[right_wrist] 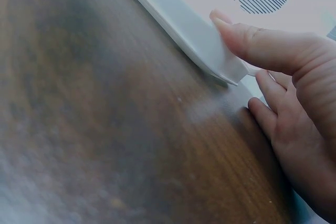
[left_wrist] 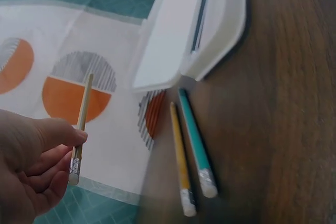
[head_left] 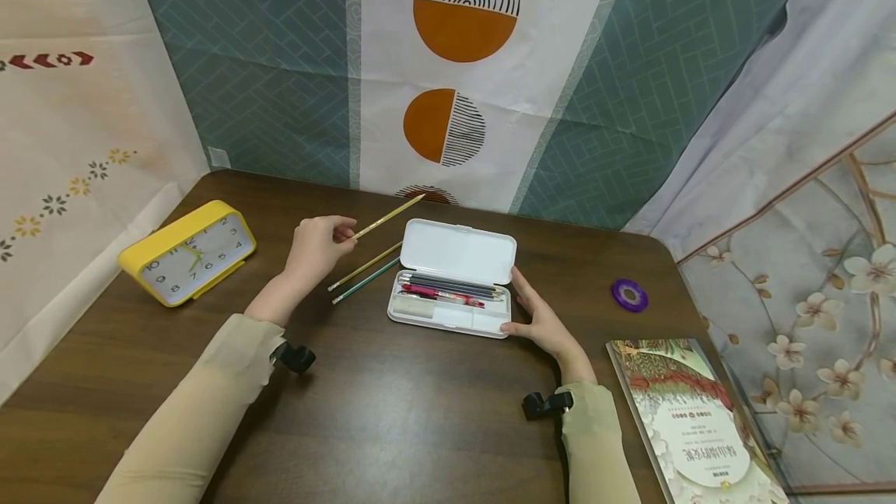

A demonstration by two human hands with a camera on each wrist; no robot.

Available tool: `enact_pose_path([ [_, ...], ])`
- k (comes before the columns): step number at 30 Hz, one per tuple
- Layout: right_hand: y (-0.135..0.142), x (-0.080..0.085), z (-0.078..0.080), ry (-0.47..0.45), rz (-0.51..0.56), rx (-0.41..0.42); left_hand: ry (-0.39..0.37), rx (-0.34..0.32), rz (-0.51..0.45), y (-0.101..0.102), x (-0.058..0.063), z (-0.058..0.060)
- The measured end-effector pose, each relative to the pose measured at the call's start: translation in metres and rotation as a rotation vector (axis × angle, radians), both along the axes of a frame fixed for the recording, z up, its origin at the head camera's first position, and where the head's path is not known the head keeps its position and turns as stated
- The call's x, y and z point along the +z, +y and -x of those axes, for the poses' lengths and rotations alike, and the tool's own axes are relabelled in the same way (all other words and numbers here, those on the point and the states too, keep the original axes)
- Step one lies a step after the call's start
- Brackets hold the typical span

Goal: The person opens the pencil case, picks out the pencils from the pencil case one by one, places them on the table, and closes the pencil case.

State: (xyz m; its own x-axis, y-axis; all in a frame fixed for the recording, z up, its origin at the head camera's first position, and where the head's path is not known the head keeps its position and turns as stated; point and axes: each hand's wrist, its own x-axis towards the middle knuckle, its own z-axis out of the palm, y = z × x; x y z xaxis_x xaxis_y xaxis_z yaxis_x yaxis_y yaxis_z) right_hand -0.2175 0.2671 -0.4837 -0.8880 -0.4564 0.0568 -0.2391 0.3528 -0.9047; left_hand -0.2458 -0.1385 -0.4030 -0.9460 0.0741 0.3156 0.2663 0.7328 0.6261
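A yellow pencil (head_left: 388,216) is pinched between the thumb and fingers of my left hand (head_left: 322,246), lifted above the table with its tip toward the back. In the left wrist view its eraser end (left_wrist: 74,178) sticks out below the thumb. Beneath, a second yellow pencil (head_left: 364,266) and a green pencil (head_left: 365,281) lie side by side, left of the white pencil case (head_left: 458,249). The case's lid is up; several dark pencils (head_left: 448,285), a red pen (head_left: 441,294) and a whitish block (head_left: 413,306) lie inside. My right hand (head_left: 546,323) holds the case's right side, thumb over its rim (right_wrist: 210,59).
A yellow alarm clock (head_left: 189,253) stands at the left. Toward the right lie a purple ring-shaped roll (head_left: 630,295) and, nearer, a book (head_left: 700,418). Patterned cloth (head_left: 588,99) hangs behind the wooden table (head_left: 392,411).
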Motion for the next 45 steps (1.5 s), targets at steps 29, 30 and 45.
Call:
enact_pose_path([
  [29, 0.000, 0.001, 0.002, 0.001, -0.008, -0.001, -0.144, 0.031, 0.072, -0.008, -0.046, 0.013],
  [30, 0.000, 0.001, 0.002, 0.003, -0.009, -0.001, -0.147, 0.029, 0.072, -0.007, -0.047, 0.013],
  [45, 0.001, -0.001, 0.001, -0.001, -0.013, -0.004, -0.185, 0.005, 0.089, -0.004, -0.050, 0.015],
])
